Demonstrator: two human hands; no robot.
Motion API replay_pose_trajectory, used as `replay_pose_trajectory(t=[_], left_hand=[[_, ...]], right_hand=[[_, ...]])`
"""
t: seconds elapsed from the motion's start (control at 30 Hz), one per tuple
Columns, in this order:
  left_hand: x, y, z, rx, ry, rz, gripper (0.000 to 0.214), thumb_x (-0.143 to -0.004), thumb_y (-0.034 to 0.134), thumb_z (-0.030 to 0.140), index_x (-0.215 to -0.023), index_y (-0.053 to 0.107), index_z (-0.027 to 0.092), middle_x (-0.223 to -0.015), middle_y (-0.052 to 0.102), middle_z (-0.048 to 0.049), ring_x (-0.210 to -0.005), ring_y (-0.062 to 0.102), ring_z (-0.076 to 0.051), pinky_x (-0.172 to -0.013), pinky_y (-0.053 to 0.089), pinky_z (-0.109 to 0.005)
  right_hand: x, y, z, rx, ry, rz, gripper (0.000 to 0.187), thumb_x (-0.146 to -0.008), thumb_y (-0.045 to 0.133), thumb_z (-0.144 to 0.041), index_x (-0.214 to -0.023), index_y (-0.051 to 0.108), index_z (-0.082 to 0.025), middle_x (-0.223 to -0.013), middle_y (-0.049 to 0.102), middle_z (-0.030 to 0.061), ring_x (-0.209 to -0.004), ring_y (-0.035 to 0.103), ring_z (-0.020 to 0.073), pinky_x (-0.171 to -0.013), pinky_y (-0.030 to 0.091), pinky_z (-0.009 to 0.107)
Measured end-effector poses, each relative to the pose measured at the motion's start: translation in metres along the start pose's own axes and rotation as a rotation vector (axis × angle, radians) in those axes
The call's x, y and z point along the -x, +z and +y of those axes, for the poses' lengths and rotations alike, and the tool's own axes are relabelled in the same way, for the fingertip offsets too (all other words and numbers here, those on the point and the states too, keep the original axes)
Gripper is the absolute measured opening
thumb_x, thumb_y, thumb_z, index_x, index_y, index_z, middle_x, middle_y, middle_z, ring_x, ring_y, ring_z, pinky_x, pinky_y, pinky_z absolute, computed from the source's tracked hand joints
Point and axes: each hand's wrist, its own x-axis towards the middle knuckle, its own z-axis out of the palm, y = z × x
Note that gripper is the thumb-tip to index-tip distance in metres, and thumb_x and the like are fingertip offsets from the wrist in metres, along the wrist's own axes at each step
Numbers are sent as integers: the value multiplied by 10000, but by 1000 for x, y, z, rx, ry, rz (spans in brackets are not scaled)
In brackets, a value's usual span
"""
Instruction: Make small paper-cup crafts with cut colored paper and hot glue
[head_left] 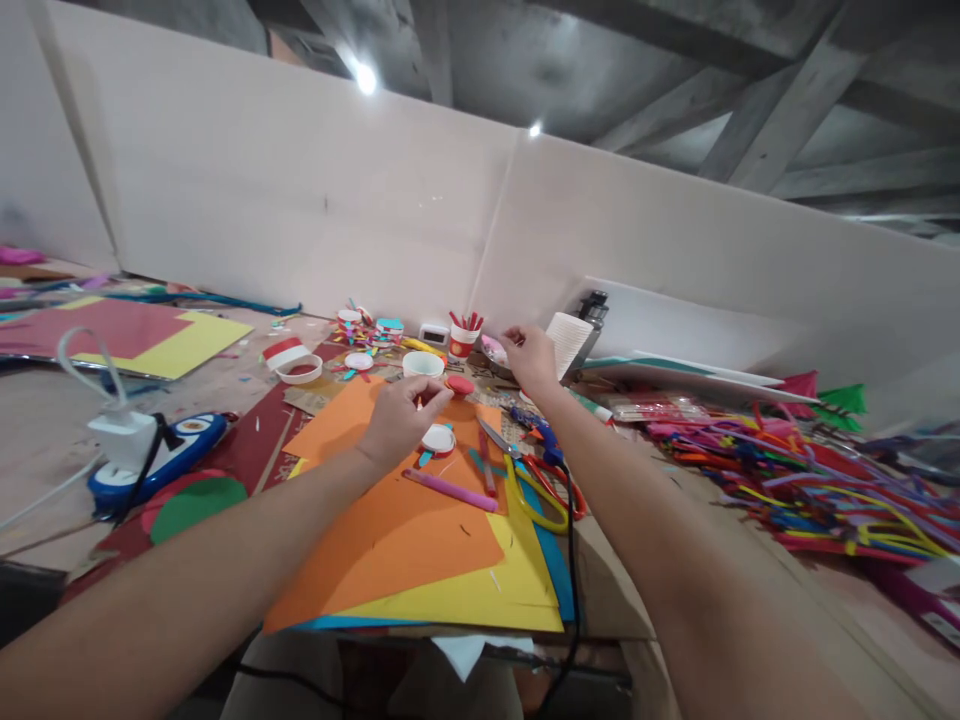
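Observation:
My left hand (401,418) hovers over the orange paper sheet (390,520), its fingers pinched on a small red round piece (459,385). Just below it lies a white cap with a red rim (438,440). My right hand (529,358) reaches farther back toward a pink-and-white dish (493,350), fingers curled together in a pinch; what they hold is too small to make out. A white paper cup (423,364) stands between the two hands.
Scissors with yellow and red handles (536,485) and a pink stick (450,490) lie on the stacked coloured sheets. A heap of coloured pipe cleaners (810,475) fills the right. A blue glue gun (169,455) and charger sit left. White partition walls stand behind.

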Motion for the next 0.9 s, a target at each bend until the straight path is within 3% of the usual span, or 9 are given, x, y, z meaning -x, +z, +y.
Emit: replay_pose_trajectory(t=[0.23, 0.37, 0.53, 0.73, 0.9], left_hand=[[6, 4, 6, 97, -6, -42, 196, -845, 583, 350, -733, 659, 208, -630, 650, 3, -571, 539, -121, -583, 408, -251], [10, 6, 9, 101, -1, -116, 183, -841, 594, 338, -720, 658, 216, -631, 659, 1, -565, 546, -121, -571, 410, -254], [10, 6, 12, 166, -77, -92, 177, -833, 604, 353, -717, 647, 226, -588, 634, 7, -533, 547, -121, -551, 421, -259], [10, 6, 12, 263, -185, -82, 180, -831, 612, 369, -713, 639, 235, -536, 611, 17, -491, 547, -122, -512, 417, -260], [9, 6, 13, 289, -217, -100, 161, -825, 613, 349, -715, 641, 234, -528, 613, 15, -479, 544, -120, -500, 411, -260]], right_hand=[[-48, 33, 16, 21, 69, 1, 116, -753, 587, -199, -767, 699, -171, -729, 683, 69, -669, 574, 176, -633, 436, 294], [-65, 54, 25, 53, 108, -28, 144, -771, 596, -197, -848, 712, -159, -802, 698, 92, -693, 586, 182, -664, 448, 307], [-82, 74, 35, 97, 145, -63, 172, -786, 598, -181, -915, 710, -157, -905, 693, 108, -753, 600, 187, -713, 462, 320], [-94, 89, 41, 127, 146, -48, 122, -777, 629, -182, -871, 706, -189, -953, 681, 109, -811, 605, 195, -765, 467, 346], [-96, 90, 40, 121, 136, -64, 67, -761, 629, -161, -742, 690, -180, -844, 683, 109, -764, 605, 210, -732, 466, 363]])
